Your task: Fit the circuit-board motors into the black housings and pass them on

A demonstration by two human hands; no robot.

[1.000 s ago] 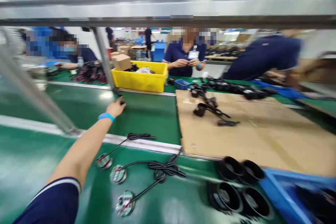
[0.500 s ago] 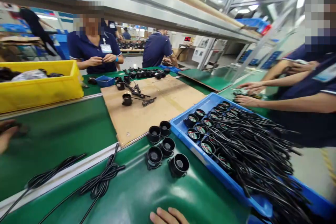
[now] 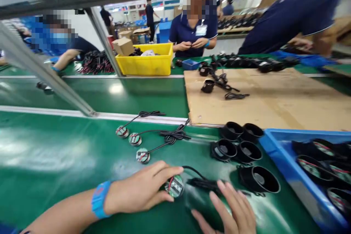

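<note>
My left hand (image 3: pixel 145 186), with a blue band on its wrist, pinches a round green circuit board (image 3: pixel 174 186) with red wires between thumb and forefinger. A black cable (image 3: pixel 201 182) leads from that board and is bundled to its right. Over the bundle's right end is my right hand (image 3: pixel 230 208), its fingers spread; whether the fingertips touch the cable I cannot tell. Further left on the green bench lie three similar boards (image 3: pixel 143 155) with coiled cables (image 3: pixel 174 135). Several black round housings (image 3: pixel 261 179) stand just beyond my right hand, open side up.
A blue tray (image 3: pixel 287 179) of housings with boards stands at the right. Behind the bench edge lie a cardboard sheet (image 3: pixel 268 98) and a yellow bin (image 3: pixel 145 66). A slanted metal post (image 3: pixel 63 76) rises at the left. Co-workers stand across the bench.
The view has swung left, bringing the loose boards into sight. My left hand now grips one board, and my right hand has come further into view, near its cable.
</note>
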